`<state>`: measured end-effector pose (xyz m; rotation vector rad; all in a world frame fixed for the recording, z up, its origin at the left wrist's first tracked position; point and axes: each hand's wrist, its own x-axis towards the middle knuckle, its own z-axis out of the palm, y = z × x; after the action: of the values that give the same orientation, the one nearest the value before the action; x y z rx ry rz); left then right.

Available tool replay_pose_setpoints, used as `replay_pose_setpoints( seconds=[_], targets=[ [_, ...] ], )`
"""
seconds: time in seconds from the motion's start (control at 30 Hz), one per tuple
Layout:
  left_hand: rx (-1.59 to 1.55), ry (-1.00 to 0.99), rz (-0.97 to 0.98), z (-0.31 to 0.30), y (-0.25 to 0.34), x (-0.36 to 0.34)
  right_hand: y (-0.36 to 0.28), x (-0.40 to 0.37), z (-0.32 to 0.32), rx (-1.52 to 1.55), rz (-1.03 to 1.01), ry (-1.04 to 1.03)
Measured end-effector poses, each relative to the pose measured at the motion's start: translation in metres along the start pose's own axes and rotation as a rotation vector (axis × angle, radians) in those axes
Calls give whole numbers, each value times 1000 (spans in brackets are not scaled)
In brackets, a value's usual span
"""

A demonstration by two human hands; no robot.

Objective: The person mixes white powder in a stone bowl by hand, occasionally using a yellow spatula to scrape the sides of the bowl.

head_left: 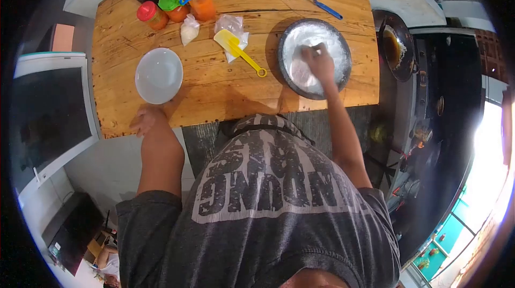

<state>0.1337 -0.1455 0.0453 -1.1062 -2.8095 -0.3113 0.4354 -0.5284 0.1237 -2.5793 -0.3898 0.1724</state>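
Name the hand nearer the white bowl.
Left: the left hand is beside the near rim of the white bowl; the right hand is farther right, at the dark bowl.

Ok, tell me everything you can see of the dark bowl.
The dark bowl is wide and round, with a thick grey, stone-like rim. It sits open side up on the wooden table, toward the person's right. White powder coats its inside. The right hand is inside it, curled at the powder; whether it touches the bowl itself is unclear. The underside is hidden.
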Motion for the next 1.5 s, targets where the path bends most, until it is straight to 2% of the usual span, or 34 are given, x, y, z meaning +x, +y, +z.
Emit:
replay_pose_setpoints(
  seconds=[0.07, 0.1, 0.13, 0.2, 0.27, 0.37, 0.4, 0.47, 0.5, 0.53, 0.6, 0.63, 0.73, 0.77, 0.8, 0.87, 0.9, 0.93, 1.0, 1.03, 1.07, 1.1, 1.13, 1.2, 1.27, 1.33, 1.4, 1.43, 1.5],
  targets=[
    [6, -6, 1, -21, 1, -7, 16, 4, -22, 446, 270, -217],
    [-1, -7, -14, -16, 4, -4, 39, -6, -8, 465, 222, -228],
    [-3, -5, -31, -4, 5, 0, 35, -27, -5, 356, 170, -220],
    [37, -1, -36, -5, -11, 5, -5, -70, -3, -123, -89, 25],
    [42, -18, -48, -27, -4, -1, -22, -66, -1, -229, -11, 53],
    [29, -25, -64, -17, -4, 2, -23, -23, 4, -287, 29, 67],
    [25, -25, -60, -15, -5, 4, -12, -8, -2, -135, 1, 5],
    [17, -28, -59, -8, -6, 8, 45, 2, 3, 458, 165, -187],
    [8, -27, -74, 1, -1, 10, 53, -13, 11, 299, 118, -133],
    [17, -22, -79, 13, -2, 14, 36, -39, 7, 155, -11, -89],
    [45, -23, -76, 17, -10, 12, -31, -78, -5, -184, -30, -31],
    [48, -32, -80, 7, -8, 7, -23, -75, 5, -112, -80, 55],
    [36, -41, -93, 10, -6, 6, -35, -33, 1, -253, 42, 67],
    [28, -42, -90, 15, -4, 7, -23, -17, 4, -162, 3, 101],
    [22, -43, -84, 15, -2, 8, -12, -5, -3, -77, 3, 14],
    [25, -45, -77, 15, -7, 11, 45, 8, 7, 386, 80, -119],
    [15, -47, -88, 46, -3, 24, 39, -9, -2, 444, 203, -234],
    [14, -48, -101, 98, -4, 45, 41, -27, 5, 270, 94, -191],
    [22, -36, -89, 100, -20, 46, -17, -65, -1, -103, 19, -34],
    [29, -38, -93, 44, -15, 24, -33, -70, 0, -168, 36, -18],
    [23, -44, -96, 11, -7, 9, -33, -62, 3, -180, 30, 15],
    [15, -49, -97, 42, -14, 21, -31, -48, 7, -189, 24, 52],
    [8, -53, -97, 102, -30, 45, -30, -35, 11, -198, 20, 87],
    [-9, -53, -96, 104, -27, 44, -27, -13, 4, -96, -18, 116],
    [-17, -50, -97, 98, -28, 42, 9, -2, 3, 152, -52, 59],
    [-26, -45, -114, 133, -37, 60, 17, -23, 10, -13, -63, 21],
    [-14, -41, -119, 143, -45, 66, -15, -71, 6, -260, -50, -40],
    [-5, -45, -116, 120, -41, 54, -25, -76, 4, -274, -162, 27],
    [-16, -63, -117, 71, -18, 26, -27, -57, 7, -279, -84, 53]
  ],
)
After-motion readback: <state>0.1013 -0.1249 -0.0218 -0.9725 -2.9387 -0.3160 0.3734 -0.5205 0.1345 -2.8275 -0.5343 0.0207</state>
